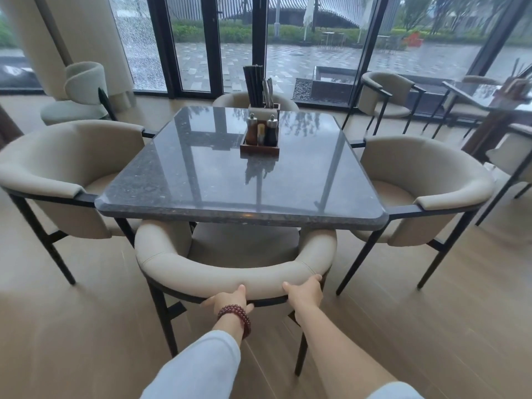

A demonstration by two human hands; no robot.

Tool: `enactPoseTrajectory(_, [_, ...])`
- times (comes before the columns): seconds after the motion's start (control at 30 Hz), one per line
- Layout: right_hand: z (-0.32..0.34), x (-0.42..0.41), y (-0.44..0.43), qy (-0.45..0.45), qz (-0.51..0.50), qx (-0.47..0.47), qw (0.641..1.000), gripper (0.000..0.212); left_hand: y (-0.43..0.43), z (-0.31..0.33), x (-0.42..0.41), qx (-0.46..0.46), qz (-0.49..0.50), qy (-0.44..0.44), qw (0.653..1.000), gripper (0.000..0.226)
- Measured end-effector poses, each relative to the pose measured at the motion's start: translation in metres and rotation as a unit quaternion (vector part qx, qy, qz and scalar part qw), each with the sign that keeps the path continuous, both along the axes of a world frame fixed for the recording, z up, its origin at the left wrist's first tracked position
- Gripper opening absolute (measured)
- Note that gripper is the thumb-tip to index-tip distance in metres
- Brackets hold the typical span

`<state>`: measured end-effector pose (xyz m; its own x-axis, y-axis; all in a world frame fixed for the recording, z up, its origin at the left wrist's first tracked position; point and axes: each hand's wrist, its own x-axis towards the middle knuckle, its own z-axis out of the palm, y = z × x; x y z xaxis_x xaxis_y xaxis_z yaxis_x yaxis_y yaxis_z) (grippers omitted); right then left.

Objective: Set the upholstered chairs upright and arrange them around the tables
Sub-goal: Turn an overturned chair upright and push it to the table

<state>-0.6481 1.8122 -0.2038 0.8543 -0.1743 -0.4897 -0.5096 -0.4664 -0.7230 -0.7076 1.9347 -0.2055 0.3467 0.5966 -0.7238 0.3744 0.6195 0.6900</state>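
A beige upholstered chair with dark metal legs stands upright at the near side of the dark stone table, its arms tucked under the table edge. My left hand grips the curved backrest from behind, thumb on the padding. My right hand holds the same backrest a little to the right. A matching chair on the left and one on the right stand upright at the table's sides. A fourth chair shows behind the far edge, mostly hidden.
A wooden caddy with grinders and cutlery sits on the table. A pale round armchair stands by a column at the back left. Another chair and a second table are at the back right. Glass doors close the far side.
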Motion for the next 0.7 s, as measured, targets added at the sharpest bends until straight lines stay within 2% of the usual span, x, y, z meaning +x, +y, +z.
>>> enactPoseTrajectory(0.27, [0.003, 0.002, -0.002, 0.019, 0.040, -0.014, 0.999, 0.099, 0.002, -0.001, 0.005, 0.017, -0.013, 0.034, 0.999, 0.088])
enactPoseTrajectory(0.37, [0.007, -0.003, -0.012, 0.047, 0.052, 0.070, 0.995, 0.096, 0.006, -0.004, 0.003, -0.003, -0.017, 0.027, 0.999, 0.087])
enactPoseTrajectory(0.47, [0.016, -0.009, -0.029, 0.044, 0.077, 0.105, 0.991, 0.078, 0.014, 0.001, -0.005, -0.011, -0.119, 0.048, 0.992, 0.072])
enactPoseTrajectory(0.53, [0.024, -0.016, -0.042, 0.044, 0.073, 0.112, 0.990, 0.063, 0.014, 0.011, -0.010, 0.032, -0.175, 0.091, 0.980, 0.061])
enactPoseTrajectory(0.63, [0.042, -0.032, -0.065, 0.066, 0.079, 0.122, 0.987, 0.061, -0.008, 0.036, -0.017, 0.089, -0.244, 0.137, 0.956, 0.049])
enactPoseTrajectory(0.7, [0.058, -0.040, -0.085, 0.063, 0.086, 0.122, 0.987, 0.060, -0.034, 0.055, -0.020, 0.075, -0.263, 0.114, 0.955, 0.044])
